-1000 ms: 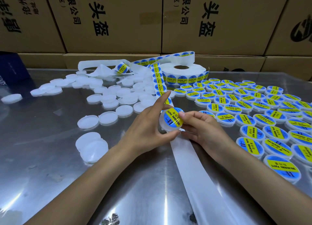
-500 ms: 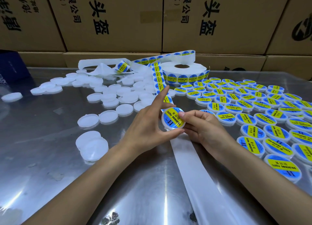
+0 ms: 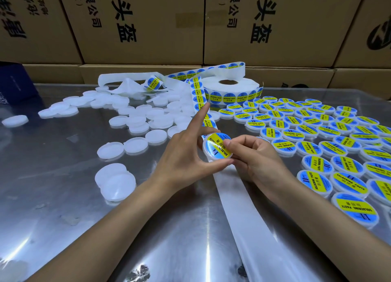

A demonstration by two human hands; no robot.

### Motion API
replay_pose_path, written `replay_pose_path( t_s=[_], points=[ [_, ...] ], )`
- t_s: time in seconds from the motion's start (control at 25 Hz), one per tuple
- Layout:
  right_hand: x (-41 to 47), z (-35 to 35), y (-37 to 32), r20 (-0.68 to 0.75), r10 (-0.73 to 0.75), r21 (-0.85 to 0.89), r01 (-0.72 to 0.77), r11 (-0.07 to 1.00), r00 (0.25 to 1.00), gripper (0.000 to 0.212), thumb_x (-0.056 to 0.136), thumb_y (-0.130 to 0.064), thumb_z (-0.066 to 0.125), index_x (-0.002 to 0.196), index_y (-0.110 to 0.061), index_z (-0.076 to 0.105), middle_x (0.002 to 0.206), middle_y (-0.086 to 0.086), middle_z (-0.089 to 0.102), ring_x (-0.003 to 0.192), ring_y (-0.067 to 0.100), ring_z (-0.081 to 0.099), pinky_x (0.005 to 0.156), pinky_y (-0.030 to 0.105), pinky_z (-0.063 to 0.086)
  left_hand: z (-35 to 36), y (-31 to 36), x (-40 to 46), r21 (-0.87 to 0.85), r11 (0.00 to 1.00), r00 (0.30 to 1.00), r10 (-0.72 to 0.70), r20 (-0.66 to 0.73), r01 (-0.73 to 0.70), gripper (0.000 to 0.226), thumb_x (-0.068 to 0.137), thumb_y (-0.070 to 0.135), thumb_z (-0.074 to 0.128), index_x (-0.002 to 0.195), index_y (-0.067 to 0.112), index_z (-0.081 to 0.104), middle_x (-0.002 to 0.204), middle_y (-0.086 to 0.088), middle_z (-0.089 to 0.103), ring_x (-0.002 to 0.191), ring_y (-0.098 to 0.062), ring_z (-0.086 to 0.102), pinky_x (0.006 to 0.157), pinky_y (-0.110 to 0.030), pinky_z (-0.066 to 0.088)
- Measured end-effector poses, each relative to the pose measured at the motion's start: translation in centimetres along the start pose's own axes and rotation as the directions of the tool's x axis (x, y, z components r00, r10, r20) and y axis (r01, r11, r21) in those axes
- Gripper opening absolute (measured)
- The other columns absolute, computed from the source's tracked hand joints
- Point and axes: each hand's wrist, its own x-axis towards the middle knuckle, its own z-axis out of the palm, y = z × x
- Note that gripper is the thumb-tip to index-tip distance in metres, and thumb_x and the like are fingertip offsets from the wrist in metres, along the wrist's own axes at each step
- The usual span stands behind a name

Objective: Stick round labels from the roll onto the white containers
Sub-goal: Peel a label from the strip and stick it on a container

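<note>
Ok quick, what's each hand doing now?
Left hand: grips the labelled container.
Right hand: presses the label on it with fingertips.

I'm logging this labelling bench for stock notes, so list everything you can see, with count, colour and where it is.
Held container: one, white with a blue and yellow label, between both hands at centre.
Labelled containers: dozens, white with blue and yellow labels, in rows on the right.
Unlabelled containers: dozens, white, scattered on the left.
Label roll: one, white with blue and yellow labels, at the back centre.
Empty backing strip: one, white, running toward the camera.
Table: one, shiny metal.
Cardboard boxes: several, brown, stacked behind.
Left hand: grips the container, forefinger straight.
Right hand: thumb presses the label.
</note>
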Motion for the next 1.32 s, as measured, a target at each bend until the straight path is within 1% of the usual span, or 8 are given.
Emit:
replay_pose_path(
  t_s=[0.28,0.44,0.52,0.64,0.8,0.92,1.16,1.32],
  points=[
    [0.3,-0.2,-0.5,0.09,-0.334,-0.359,0.343,0.868,0.938,0.016,0.082,-0.008,0.07,0.073,-0.015,0.059,0.064,-0.01,0.063,0.062,0.004,0.061,0.059,0.015,0.047,0.0,0.6,-0.2,-0.034,0.998,0.991,0.049,-0.128,-0.054,0.101,0.059,0.037,0.084,0.143,0.029,0.03,0.103,0.014,0.068,0.067,-0.004,0.055,0.068,-0.01,0.045],
    [0.0,-0.3,-0.4,0.085,-0.414,-0.565,0.386,0.73,0.906,0.012,0.079,-0.026,0.074,0.083,-0.025,0.063,0.088,-0.011,0.069,0.071,0.007,0.065,0.063,0.022,0.05,-0.1,0.7,0.0,-0.001,0.997,0.986,0.071,-0.149,-0.072,0.099,0.058,0.037,0.085,0.14,0.034,0.029,0.102,0.013,0.068,0.067,0.001,0.054,0.067,-0.007,0.042],
    [-0.2,-0.2,-0.5,0.072,-0.415,-0.572,0.379,0.727,0.907,0.032,0.074,-0.031,0.078,0.099,-0.038,0.059,0.103,-0.019,0.064,0.072,0.004,0.067,0.063,0.02,0.05,-0.2,0.6,0.0,0.008,0.997,0.988,0.072,-0.138,-0.072,0.102,0.058,0.036,0.087,0.14,0.035,0.027,0.102,0.014,0.067,0.069,0.004,0.054,0.067,-0.006,0.041],
    [-0.1,-0.2,-1.1,-0.034,-0.254,-0.472,0.209,0.856,0.967,0.079,0.057,-0.051,0.077,0.127,-0.042,0.039,0.101,-0.02,0.061,0.069,0.005,0.068,0.063,0.021,0.054,-0.1,0.7,-0.1,0.007,0.998,0.991,0.06,-0.123,-0.059,0.105,0.058,0.039,0.087,0.143,0.032,0.025,0.102,0.018,0.066,0.07,0.0,0.053,0.069,-0.008,0.042],
    [-0.8,0.4,-0.5,0.233,0.158,-0.12,-0.133,0.984,0.959,0.04,0.066,-0.052,0.074,0.093,-0.023,0.069,0.067,-0.011,0.065,0.06,0.002,0.063,0.055,0.02,0.052,0.2,1.2,-0.3,-0.055,0.995,0.994,0.078,-0.075,-0.082,0.108,0.058,0.038,0.088,0.145,0.029,0.024,0.103,0.017,0.067,0.075,-0.007,0.057,0.074,-0.017,0.047],
    [-0.8,0.4,0.0,0.304,0.168,-0.075,-0.153,0.985,0.938,0.016,0.07,-0.042,0.072,0.074,-0.028,0.07,0.064,-0.009,0.06,0.058,0.002,0.058,0.054,0.018,0.049,0.6,1.8,-0.5,-0.064,0.993,0.995,0.097,-0.037,-0.099,0.106,0.058,0.04,0.086,0.142,0.037,0.021,0.103,0.015,0.068,0.081,-0.005,0.061,0.079,-0.024,0.049],
    [-0.3,1.0,0.0,0.105,0.154,0.022,-0.157,0.987,0.982,0.043,0.09,-0.057,0.041,0.077,-0.035,0.076,0.075,-0.004,0.073,0.064,0.007,0.067,0.051,0.023,0.051,1.2,1.9,-0.5,0.015,0.989,0.986,0.149,-0.08,-0.149,0.088,0.062,0.045,0.081,0.137,0.02,0.043,0.111,0.016,0.063,0.098,0.0,0.056,0.09,-0.02,0.044],
    [-0.2,1.3,-0.2,-0.038,0.223,0.173,-0.214,0.961,0.974,0.055,0.095,-0.052,0.038,0.059,-0.031,0.075,0.058,0.0,0.068,0.047,0.01,0.063,0.044,0.022,0.051,1.5,1.6,-0.5,0.111,0.955,0.96,0.266,0.089,-0.275,0.054,0.081,0.034,0.067,0.128,0.01,0.056,0.134,-0.001,0.054,0.125,-0.013,0.047,0.108,-0.027,0.032]
  ],
)
